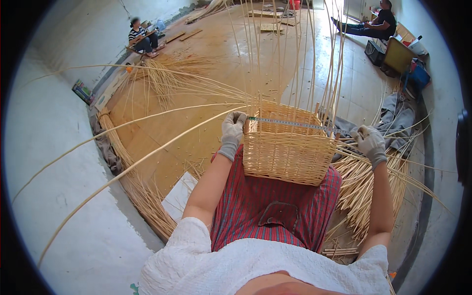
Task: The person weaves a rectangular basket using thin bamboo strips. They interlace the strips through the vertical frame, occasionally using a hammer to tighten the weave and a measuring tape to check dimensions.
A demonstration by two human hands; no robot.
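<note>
1. While a rectangular woven basket (290, 156) rests on a seated person's lap, draped in red striped cloth (233, 216), both gloved hands meet a measuring tape (285, 122) stretched across the basket's open top.
2. At the basket's upper left corner, the left hand (234, 129) has its grip pinching the tape's near end.
3. Just beyond the basket's right side, the right hand (369, 143) has its grip closed, fingers curled on the tape's other end.
4. Tall thin stakes (339, 64) rise from the basket's far side, and long rods (147, 156) arch out to its left.
5. Left of the basket, a long bundle of thin canes (132, 172) lies on the floor (206, 83); right of it sits a heap of pale canes (376, 184).
6. Well beyond the basket, two other people sit: one far left in a striped top (136, 35), one far right in dark clothes (382, 25).
</note>
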